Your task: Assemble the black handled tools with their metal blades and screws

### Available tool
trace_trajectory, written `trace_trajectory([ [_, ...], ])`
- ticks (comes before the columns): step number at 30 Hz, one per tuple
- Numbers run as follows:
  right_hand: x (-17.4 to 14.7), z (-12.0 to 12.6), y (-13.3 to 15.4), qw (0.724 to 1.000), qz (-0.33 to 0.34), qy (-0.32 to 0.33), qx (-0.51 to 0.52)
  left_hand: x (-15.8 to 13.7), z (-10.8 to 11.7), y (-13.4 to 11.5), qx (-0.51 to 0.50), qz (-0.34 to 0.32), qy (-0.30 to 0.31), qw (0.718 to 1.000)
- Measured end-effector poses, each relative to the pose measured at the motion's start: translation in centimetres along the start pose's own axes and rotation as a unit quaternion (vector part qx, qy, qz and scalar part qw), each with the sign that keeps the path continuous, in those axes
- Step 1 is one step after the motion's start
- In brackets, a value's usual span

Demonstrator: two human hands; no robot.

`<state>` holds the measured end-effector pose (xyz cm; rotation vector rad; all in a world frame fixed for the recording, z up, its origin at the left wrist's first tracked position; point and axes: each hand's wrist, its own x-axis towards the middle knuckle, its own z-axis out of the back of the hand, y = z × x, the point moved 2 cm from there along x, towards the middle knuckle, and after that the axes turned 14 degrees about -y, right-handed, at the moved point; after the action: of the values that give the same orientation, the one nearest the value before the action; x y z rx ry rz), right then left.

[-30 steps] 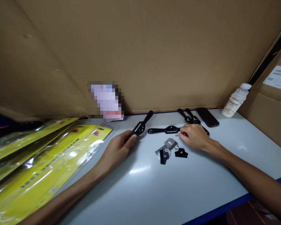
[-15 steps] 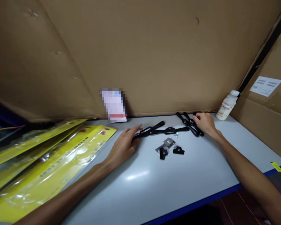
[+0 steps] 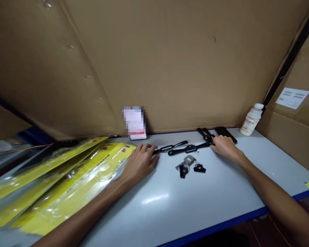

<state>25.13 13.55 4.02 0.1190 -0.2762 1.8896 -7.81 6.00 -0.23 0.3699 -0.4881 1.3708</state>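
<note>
My left hand [image 3: 143,158] rests on the table with its thumb and fingers closed round the left end of a black spokeshave body [image 3: 167,148]. Beside it lies a second black spokeshave body [image 3: 190,149], its right end reaching to my right hand [image 3: 224,146]. That hand is closed over a small bunch of black spokeshaves [image 3: 206,133] near the back edge; its fingers hide their near parts. In front lie grey blades [image 3: 189,159], a black cap piece [image 3: 183,171], another black cap piece [image 3: 199,168] and a small silver thumbscrew [image 3: 196,152].
Yellow blister packs [image 3: 92,171] are fanned out at the left. A phone [image 3: 135,123] leans on the cardboard wall [image 3: 170,68], and a dark phone-like slab [image 3: 226,133] lies behind my right hand. A white bottle [image 3: 251,120] stands at the back right.
My right hand has come off the dark slab, moving left and nearer onto the spokeshaves. The spokeshave under my left hand now lies apart from the second one. The view has shifted slightly.
</note>
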Motion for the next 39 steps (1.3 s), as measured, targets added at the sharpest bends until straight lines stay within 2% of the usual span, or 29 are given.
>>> trace_trajectory([
  [6, 0.4, -0.4, 0.1, 0.997, -0.050, 0.027, 0.044, 0.5, 1.7, -0.1, 0.068, -0.004, 0.035, 0.997],
  [9, 0.6, -0.6, -0.3, 0.994, -0.072, 0.042, 0.076, 0.7, 2.4, 0.1, 0.099, 0.007, 0.073, 0.992],
  [13, 0.7, -1.0, -0.4, 0.991, -0.082, 0.042, 0.101, 0.6, 2.5, 0.4, 0.089, 0.038, 0.123, 0.988],
  [19, 0.7, -1.5, -0.3, 0.994, -0.067, 0.024, 0.088, 0.6, 2.0, 0.8, 0.021, 0.052, 0.103, 0.993],
  [28, 0.8, -1.7, -0.4, 0.993, -0.068, 0.033, 0.087, 0.6, 1.8, 0.5, -0.019, 0.066, 0.117, 0.991],
  [35, 0.9, -1.8, -0.7, 0.993, -0.073, 0.034, 0.088, 0.8, 2.3, 1.4, -0.021, 0.029, 0.111, 0.993],
  [39, 1.0, -1.8, -0.9, 0.992, -0.079, 0.033, 0.087, 0.8, 2.7, 1.9, 0.028, 0.038, 0.115, 0.992],
])
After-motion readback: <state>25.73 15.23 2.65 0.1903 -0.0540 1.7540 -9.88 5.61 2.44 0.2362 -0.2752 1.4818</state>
